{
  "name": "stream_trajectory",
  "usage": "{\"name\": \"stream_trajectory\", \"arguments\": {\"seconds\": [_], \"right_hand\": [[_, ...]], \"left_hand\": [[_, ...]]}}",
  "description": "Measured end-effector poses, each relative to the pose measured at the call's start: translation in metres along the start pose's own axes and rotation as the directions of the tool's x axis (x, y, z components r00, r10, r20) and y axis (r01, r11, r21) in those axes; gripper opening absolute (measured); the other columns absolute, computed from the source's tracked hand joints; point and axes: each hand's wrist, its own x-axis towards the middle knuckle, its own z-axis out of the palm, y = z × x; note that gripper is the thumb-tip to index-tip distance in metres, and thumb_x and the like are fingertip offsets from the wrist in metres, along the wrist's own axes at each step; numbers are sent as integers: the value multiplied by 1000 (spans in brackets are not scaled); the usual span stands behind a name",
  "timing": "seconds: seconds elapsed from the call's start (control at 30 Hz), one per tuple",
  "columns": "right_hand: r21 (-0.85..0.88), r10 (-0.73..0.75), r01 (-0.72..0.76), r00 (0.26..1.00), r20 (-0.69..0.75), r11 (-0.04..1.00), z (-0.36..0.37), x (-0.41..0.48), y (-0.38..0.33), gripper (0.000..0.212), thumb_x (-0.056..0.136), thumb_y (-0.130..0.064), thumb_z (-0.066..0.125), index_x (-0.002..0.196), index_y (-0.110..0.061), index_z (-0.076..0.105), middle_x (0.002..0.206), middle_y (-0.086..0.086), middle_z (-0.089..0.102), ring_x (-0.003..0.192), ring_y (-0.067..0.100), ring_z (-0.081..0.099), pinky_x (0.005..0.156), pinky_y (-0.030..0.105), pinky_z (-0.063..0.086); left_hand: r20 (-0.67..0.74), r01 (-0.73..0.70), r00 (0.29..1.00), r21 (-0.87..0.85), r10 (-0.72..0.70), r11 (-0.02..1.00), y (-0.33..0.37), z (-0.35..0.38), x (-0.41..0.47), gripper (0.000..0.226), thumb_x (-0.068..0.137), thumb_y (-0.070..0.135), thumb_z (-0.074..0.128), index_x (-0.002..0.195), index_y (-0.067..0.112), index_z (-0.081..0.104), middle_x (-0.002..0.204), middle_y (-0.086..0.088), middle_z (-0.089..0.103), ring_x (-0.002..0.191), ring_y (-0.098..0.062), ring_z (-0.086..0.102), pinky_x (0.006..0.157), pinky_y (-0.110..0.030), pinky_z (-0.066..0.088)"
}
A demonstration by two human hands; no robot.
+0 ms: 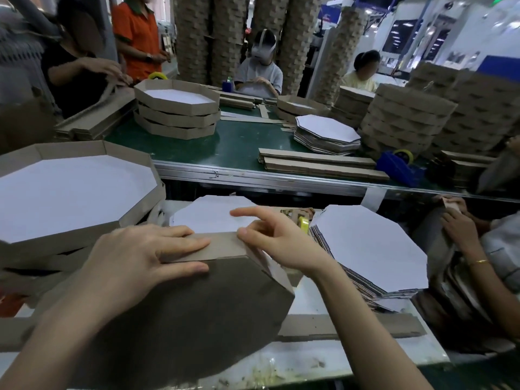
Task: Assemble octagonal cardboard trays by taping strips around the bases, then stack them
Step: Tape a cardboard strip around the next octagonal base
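A: Fingers (191, 243) of left hand (135, 260) laid flat on strip (222, 246) at tray (197, 319) top edge. Strip corner pinched by right hand (278, 243), index raised. Tray held tilted, brown base outward.

B: If pressure is eased, strip could be sprung off before taping. Tape roll (304, 222) seen just behind tray.

Matt brown cardboard tray (197, 305); smooth white-faced bases (371, 243); green table (197, 147).
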Motion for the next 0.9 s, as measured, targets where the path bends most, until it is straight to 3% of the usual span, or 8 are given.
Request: {"name": "stream_trajectory", "arguments": {"seconds": [0.13,0.27,0.37,0.47,0.57,0.63,0.73,0.9], "right_hand": [[36,-7,5,999,44,999,20,-2,-2,34,99,-23,58,133,-19,56,69,-22,63,69,-4,57,69,12,43],[136,5,-7,1000,12,991,34,3,-6,34,98,-22,60,132,-19,57,71,-16,64,70,-2,57,70,11,43],[185,7,-13,1000,31,983,37,4,-6,36,97,-20,62,133,-21,56,73,-13,65,70,0,57,71,12,44],[144,9,-3,999,-42,990,37,3,-2,32,96,-25,63,127,-33,62,107,-15,66,98,3,62,90,26,51],[78,7,15,958,-285,997,34,3,-5,16,93,-30,65,107,-37,70,133,-20,53,116,-3,54,96,34,51],[114,-11,57,930,-368,992,28,5,-10,9,94,-26,64,95,-30,73,117,-17,66,103,-1,61,84,30,53],[129,-46,89,952,-302,988,18,2,-18,11,95,-18,63,90,-22,73,78,-5,72,66,5,59,61,17,47],[7,-53,55,984,-172,998,17,2,-23,13,96,-24,63,92,-24,75,67,-8,66,54,1,49,49,18,39]], "left_hand": [[19,-9,1000,6,9,1000,-8,-13,-14,59,71,87,30,105,56,68,106,37,61,90,1,59,63,-32,52],[68,-44,997,185,32,982,-9,-20,-20,53,77,74,38,113,47,68,103,23,68,84,-7,65,66,-21,39],[119,-64,992,225,38,972,1,-21,-14,58,79,81,33,125,53,56,110,29,62,95,-2,61,70,-20,40],[210,28,977,84,-45,996,0,-16,-15,77,64,89,22,135,63,33,129,36,45,117,8,44,89,-22,43],[186,31,981,84,-46,996,-4,-16,-16,83,62,90,21,139,60,28,136,34,43,121,6,42,94,-22,40],[176,43,983,96,-60,994,-6,-16,-18,82,64,90,24,140,58,25,137,32,42,123,2,44,95,-24,41],[159,59,985,84,-72,995,-9,-14,-19,76,68,87,32,138,60,21,132,32,45,120,-1,47,93,-29,44],[169,62,983,69,-73,996,-12,-13,-20,79,66,87,38,138,58,20,121,35,49,113,0,51,86,-27,45]]}}
